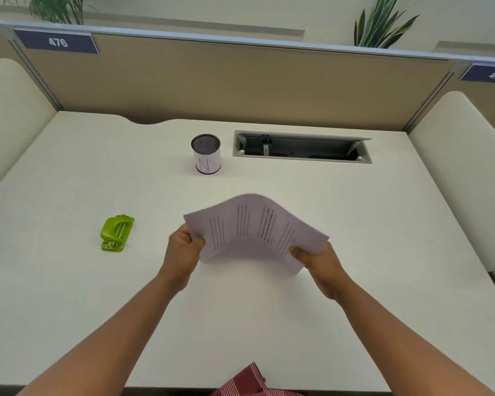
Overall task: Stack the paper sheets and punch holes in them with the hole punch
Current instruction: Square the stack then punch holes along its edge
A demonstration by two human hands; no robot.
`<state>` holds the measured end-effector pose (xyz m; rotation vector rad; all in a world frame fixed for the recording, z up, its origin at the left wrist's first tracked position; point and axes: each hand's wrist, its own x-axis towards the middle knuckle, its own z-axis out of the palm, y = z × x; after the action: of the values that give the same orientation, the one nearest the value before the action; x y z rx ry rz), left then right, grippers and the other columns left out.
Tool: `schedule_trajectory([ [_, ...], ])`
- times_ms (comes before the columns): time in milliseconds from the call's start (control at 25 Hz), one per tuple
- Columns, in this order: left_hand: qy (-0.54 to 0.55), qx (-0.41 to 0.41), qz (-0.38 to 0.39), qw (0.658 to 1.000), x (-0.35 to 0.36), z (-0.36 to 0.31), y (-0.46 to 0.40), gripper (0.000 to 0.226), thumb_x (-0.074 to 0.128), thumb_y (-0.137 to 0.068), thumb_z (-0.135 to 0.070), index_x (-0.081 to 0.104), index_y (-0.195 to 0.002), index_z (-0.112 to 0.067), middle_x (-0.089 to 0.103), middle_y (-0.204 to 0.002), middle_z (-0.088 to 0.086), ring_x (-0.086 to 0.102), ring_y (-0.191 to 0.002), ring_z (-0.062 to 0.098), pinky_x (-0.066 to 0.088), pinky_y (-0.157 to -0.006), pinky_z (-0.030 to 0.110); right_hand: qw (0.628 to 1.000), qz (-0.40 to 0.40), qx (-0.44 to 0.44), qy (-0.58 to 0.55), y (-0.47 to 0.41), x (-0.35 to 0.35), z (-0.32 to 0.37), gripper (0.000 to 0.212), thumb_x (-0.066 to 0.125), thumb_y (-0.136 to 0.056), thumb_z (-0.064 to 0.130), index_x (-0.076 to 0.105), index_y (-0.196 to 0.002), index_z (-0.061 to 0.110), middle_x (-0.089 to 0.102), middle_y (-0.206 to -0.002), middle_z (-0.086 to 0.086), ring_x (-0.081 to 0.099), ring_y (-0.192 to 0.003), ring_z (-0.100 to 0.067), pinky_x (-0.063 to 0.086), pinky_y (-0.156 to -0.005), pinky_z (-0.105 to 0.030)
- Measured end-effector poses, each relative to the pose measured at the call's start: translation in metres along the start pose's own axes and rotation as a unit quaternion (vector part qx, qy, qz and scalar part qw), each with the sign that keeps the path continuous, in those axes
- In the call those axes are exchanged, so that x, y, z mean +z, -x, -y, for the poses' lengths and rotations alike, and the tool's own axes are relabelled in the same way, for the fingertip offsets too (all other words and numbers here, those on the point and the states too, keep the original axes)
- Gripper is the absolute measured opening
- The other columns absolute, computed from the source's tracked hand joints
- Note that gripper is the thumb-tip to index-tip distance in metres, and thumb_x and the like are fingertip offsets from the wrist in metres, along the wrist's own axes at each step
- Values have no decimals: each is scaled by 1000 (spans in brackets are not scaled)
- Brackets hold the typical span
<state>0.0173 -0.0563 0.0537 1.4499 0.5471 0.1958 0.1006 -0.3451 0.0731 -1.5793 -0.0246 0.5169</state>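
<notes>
A stack of printed paper sheets (255,227) is held above the middle of the white desk (383,224), bowed upward in an arch. My left hand (183,251) grips its left edge and my right hand (319,262) grips its lower right edge. The green hole punch (116,233) lies on the desk to the left, well apart from my left hand. How many sheets are in the stack I cannot tell.
A mesh pen cup (205,154) with a white label stands behind the papers. An open cable tray (300,147) is sunk into the desk at the back right. Beige partitions close the back and cream side panels (457,155) the sides.
</notes>
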Motion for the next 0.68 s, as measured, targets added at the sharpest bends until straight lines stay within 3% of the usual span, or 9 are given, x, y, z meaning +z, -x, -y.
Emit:
schedule_trajectory([
  [80, -3, -16, 5, 1000, 0, 6, 4, 42, 52, -78, -5, 78, -95, -31, 80, -99, -6, 73, -93, 12, 56, -81, 33, 1000, -1, 1, 4, 2, 1, -4, 34, 63, -97, -5, 72, -119, 19, 74, -123, -15, 67, -119, -35, 52, -103, -51],
  [240, -8, -25, -2, 1000, -4, 7, 1, 48, 49, -74, -7, 79, -91, -40, 80, -96, -9, 73, -89, 7, 54, -80, 30, 1000, -7, 3, 8, 4, 1, -3, 44, 62, -97, -4, 78, -104, 37, 75, -120, -13, 68, -118, -34, 52, -103, -52],
  [480, -1, -36, -11, 999, 1, 14, 1, 41, 48, -73, -5, 79, -89, -26, 80, -94, -6, 72, -95, 21, 53, -81, 31, 999, -9, 4, 30, 6, 5, -8, 31, 67, -88, 9, 74, -109, 31, 76, -116, -11, 68, -114, -35, 53, -101, -55],
  [560, 8, -39, -7, 999, 1, 17, 0, 45, 47, -77, 3, 80, -90, -25, 80, -96, -2, 73, -95, 20, 55, -83, 33, 999, -8, 11, 38, 7, 5, -8, 35, 65, -93, 3, 76, -105, 34, 76, -115, -13, 67, -113, -38, 52, -100, -57],
  [680, 15, -46, 7, 999, 1, 20, 2, 54, 43, -82, 14, 81, -90, -24, 80, -97, -2, 74, -91, 13, 54, -83, 31, 999, -5, 21, 39, 8, 7, -9, 41, 61, -96, -4, 75, -104, 33, 76, -115, -10, 67, -115, -35, 54, -96, -44],
])
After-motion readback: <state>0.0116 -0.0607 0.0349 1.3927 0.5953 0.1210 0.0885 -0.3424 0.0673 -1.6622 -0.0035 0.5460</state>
